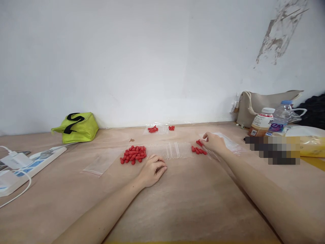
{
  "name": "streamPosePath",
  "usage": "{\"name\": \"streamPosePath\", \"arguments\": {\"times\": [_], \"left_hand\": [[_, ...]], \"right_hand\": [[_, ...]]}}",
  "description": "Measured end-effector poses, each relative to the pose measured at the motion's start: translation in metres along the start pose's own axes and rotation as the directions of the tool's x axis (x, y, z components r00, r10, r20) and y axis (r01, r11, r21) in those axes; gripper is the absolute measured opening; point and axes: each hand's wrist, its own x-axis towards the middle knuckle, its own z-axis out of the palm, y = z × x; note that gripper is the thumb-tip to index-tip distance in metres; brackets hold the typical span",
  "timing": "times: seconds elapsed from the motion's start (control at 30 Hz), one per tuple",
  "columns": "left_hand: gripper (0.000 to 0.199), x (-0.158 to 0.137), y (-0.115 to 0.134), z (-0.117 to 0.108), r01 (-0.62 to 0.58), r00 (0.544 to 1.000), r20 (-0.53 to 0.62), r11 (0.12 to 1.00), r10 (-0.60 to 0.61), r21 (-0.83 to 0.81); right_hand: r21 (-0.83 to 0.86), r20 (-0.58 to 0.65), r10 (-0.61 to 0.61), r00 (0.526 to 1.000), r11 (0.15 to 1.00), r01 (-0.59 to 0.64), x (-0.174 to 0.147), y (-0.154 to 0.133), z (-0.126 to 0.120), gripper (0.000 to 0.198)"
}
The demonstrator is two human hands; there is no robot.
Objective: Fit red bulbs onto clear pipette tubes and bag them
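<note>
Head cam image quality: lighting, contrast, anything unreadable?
Head view: white wall lit fairly evenly; tan tabletop shaded at lower centre; row of thin clear tubes low-contrast, hard to separate; blocky pixelated patch at right hides detail.

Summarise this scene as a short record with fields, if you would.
Left hand: at the near edge of the clear tubes
Right hand: at the smaller red bulb group, grip unclear
Left end of clear tubes: larger red bulb pile
Far side: two red bulb clusters
Left side: lime-green bag, power strip
Right side: blue-capped bottle
</note>
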Motion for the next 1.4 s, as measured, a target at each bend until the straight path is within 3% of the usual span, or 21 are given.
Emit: {"name": "streamPosePath", "arguments": {"times": [0.23, 0.47, 0.73, 0.83, 0.9, 0.97, 1.03, 1.13, 1.23, 1.4], "left_hand": [[0.008, 0.0, 0.002, -0.001, 0.048, 0.998, -0.043, 0.999, -0.047, 0.007], [0.014, -0.001, 0.005, -0.001, 0.135, 0.986, -0.104, 0.988, -0.127, 0.074], [0.005, 0.003, 0.005, 0.0, 0.154, 0.978, -0.158, 0.982, -0.135, 0.111], [0.007, 0.015, 0.004, 0.001, 0.236, 0.966, -0.151, 0.957, -0.212, 0.167], [0.008, 0.029, 0.001, 0.003, 0.341, 0.938, -0.137, 0.915, -0.317, 0.215], [0.009, 0.046, -0.004, 0.007, 0.412, 0.91, -0.148, 0.881, -0.387, 0.234], [0.012, 0.062, -0.01, 0.013, 0.485, 0.874, -0.16, 0.839, -0.458, 0.248], [0.017, 0.082, -0.014, 0.023, 0.581, 0.813, -0.156, 0.765, -0.561, 0.279], [0.027, 0.094, -0.013, 0.032, 0.624, 0.775, -0.144, 0.71, -0.615, 0.327], [0.038, 0.105, -0.01, 0.039, 0.649, 0.737, -0.109, 0.652, -0.668, 0.392]], "right_hand": [[-0.027, 0.278, -0.058, 0.959, 0.997, 0.069, -0.017, -0.005, -0.014, 0.013], [0.001, 0.326, -0.041, 0.944, 0.999, 0.043, -0.02, -0.007, -0.009, 0.016], [-0.038, 0.297, 0.0, 0.955, 0.999, 0.012, -0.022, -0.009, -0.01, 0.015], [-0.049, 0.238, 0.045, 0.97, 0.998, -0.034, -0.025, -0.014, -0.021, 0.018], [0.029, 0.184, -0.046, 0.982, 0.999, 0.042, -0.033, -0.024, -0.026, 0.019], [0.195, 0.134, -0.251, 0.959, 0.955, 0.223, -0.045, -0.04, -0.026, 0.015], [0.346, 0.088, -0.45, 0.889, 0.85, 0.396, -0.06, -0.057, -0.018, 0.013], [0.397, 0.031, -0.638, 0.77, 0.714, 0.576, -0.084, -0.077, 0.001, 0.015], [0.365, -0.079, -0.709, 0.701, 0.633, 0.682, -0.101, -0.085, 0.017, 0.012], [0.41, -0.157, -0.679, 0.717, 0.616, 0.673, -0.112, -0.085, 0.028, 0.006]]}}
